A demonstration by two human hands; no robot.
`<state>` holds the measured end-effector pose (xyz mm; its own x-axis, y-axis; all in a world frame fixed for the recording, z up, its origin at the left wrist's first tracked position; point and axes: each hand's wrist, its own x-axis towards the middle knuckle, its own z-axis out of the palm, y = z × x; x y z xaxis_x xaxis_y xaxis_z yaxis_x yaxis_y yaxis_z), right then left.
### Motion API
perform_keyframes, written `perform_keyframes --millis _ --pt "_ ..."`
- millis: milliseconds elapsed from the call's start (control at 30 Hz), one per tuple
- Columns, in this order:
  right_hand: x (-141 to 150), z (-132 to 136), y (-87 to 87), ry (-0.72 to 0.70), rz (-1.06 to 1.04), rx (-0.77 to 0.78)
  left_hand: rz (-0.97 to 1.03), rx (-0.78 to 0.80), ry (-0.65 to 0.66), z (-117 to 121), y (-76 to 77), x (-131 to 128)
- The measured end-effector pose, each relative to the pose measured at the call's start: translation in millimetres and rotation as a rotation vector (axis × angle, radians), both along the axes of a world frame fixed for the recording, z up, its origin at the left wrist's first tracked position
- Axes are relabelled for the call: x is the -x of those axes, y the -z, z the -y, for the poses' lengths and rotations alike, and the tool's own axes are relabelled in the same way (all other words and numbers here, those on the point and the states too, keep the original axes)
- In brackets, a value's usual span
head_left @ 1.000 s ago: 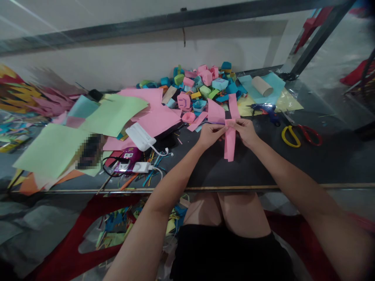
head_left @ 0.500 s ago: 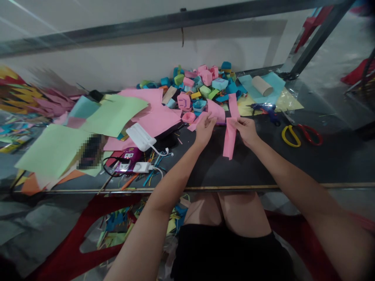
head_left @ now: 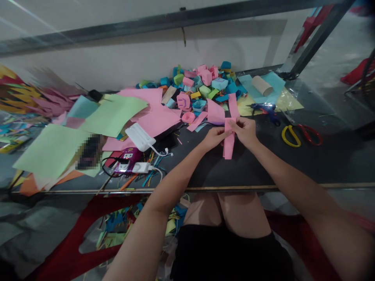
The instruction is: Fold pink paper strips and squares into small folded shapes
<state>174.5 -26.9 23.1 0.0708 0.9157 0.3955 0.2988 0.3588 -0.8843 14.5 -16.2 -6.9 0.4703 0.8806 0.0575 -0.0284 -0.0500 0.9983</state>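
Note:
Between my two hands hangs a pink paper strip (head_left: 229, 146) above the dark tabletop. My left hand (head_left: 216, 137) pinches its left edge, and my right hand (head_left: 245, 128) grips it near the top. Just behind lie a curved pink paper piece (head_left: 216, 112), a narrow pink strip (head_left: 197, 121) and another upright-looking pink strip (head_left: 233, 104). Beyond them is a heap of small folded paper boxes (head_left: 206, 77) in pink, blue and green. A blue glue gun (head_left: 268, 111) and scissors (head_left: 291, 136) with one yellow and one red handle lie right of my right hand.
Pink sheets (head_left: 155, 113) and green sheets (head_left: 49, 152) spread over the left side. A white charger block (head_left: 141, 136), purple power socket (head_left: 129, 158) and cables lie nearer the front. A cardboard tube (head_left: 262, 86) rests on blue paper at back right. A metal bar (head_left: 175, 22) crosses above.
My left hand has moved right, away from the narrow strip left on the table, and now pinches the strip in my right hand.

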Motion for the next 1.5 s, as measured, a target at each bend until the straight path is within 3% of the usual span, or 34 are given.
perform_keyframes --millis 267,600,1000,1500 --pt "2 1 3.8 0.066 0.009 -0.028 0.064 0.036 0.083 4 0.5 -5" --pt "3 5 1.6 0.122 0.069 -0.041 0.022 0.021 0.049 6 -0.2 -5" --pt "1 1 7.7 0.141 0.040 -0.061 -0.059 0.059 0.213 12 -17.5 0" --pt "0 -4 7.1 0.220 0.075 -0.141 -0.011 0.154 0.271 8 -8.1 -3"
